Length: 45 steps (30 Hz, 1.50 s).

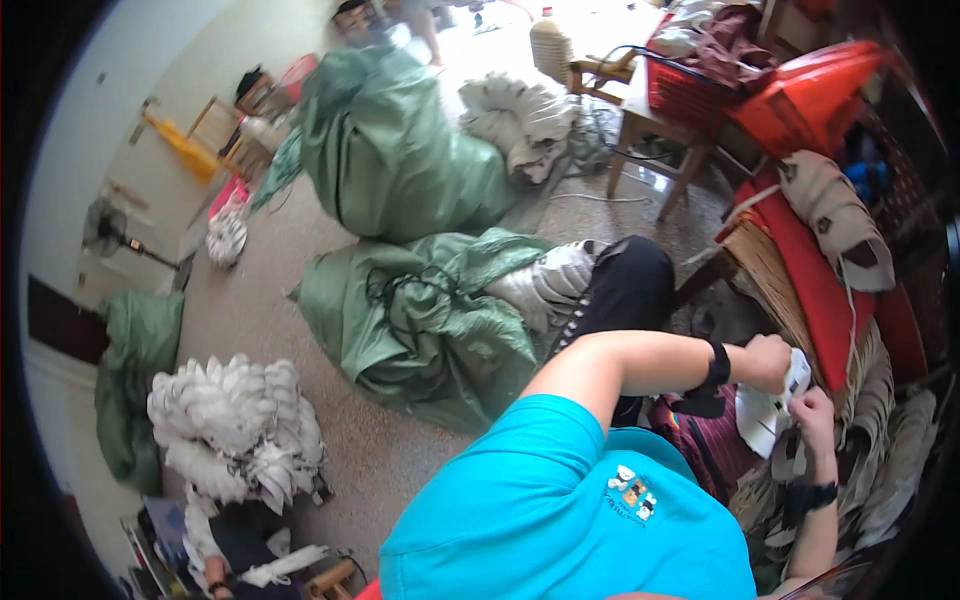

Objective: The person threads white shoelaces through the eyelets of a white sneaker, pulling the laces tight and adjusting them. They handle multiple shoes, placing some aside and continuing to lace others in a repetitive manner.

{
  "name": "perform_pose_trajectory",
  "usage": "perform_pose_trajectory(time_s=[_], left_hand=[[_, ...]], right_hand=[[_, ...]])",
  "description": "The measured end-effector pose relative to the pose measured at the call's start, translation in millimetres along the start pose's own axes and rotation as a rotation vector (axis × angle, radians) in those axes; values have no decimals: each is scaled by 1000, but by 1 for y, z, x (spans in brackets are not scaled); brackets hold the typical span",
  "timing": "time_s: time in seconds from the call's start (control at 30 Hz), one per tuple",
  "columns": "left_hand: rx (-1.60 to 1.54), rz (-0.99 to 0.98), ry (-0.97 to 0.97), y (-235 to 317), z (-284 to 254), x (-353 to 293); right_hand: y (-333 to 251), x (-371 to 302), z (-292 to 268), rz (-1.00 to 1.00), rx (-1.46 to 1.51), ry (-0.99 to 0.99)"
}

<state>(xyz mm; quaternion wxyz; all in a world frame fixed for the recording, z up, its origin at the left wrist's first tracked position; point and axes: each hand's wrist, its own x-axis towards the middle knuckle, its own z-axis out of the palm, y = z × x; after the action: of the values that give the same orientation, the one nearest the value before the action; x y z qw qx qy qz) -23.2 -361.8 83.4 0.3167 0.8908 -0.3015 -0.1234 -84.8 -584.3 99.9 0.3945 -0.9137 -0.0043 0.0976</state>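
My left hand (768, 362) reaches across to the right, its fingers closed on the upper part of a white cloth piece (760, 420) with small dark marks. Just below, my right hand (812, 415) pinches the same piece near its edge. The piece hangs above a dark maroon striped cloth (705, 440) by my lap. Beside my hands, a bundle of long pale cords or strips (770, 275) lies against a red chair (800, 270). A beige roll of stacked cloth pieces (835, 215) rests on the chair.
Large green sacks (390, 150) (430, 310) stand in front of me. White bundles of stacked pieces (235, 420) lie on the floor at left. A red basket (685, 90) sits on a wooden stool (660, 130). Another person's arm (215, 575) shows at lower left. A fan (110, 230) stands by the wall.
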Motion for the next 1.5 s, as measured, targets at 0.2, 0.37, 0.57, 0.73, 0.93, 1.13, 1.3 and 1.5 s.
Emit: perform_pose_trajectory(time_s=[0.2,0.37,0.57,0.73,0.93,1.13,1.3,1.5], left_hand=[[-473,-146,317,-9,31,-8],[-783,-106,178,5,14,-12],[-773,592,345,57,-16,-25],[-1045,386,-225,51,-62,-22],[-1141,395,-162,79,-97,-32],[-1381,619,-88,111,-148,-29],[-1227,383,349,80,-120,-19],[-260,268,159,-15,-21,-65]], right_hand=[[-21,-11,18,-129,25,93],[-27,-29,22,-163,29,119],[-109,-49,-35,-441,237,201],[-128,-40,-28,-217,362,348],[-102,-44,-27,-237,772,266],[-132,-48,-26,-400,1037,56],[-124,-21,-9,-307,986,15],[-129,-16,-36,-282,1162,-9]])
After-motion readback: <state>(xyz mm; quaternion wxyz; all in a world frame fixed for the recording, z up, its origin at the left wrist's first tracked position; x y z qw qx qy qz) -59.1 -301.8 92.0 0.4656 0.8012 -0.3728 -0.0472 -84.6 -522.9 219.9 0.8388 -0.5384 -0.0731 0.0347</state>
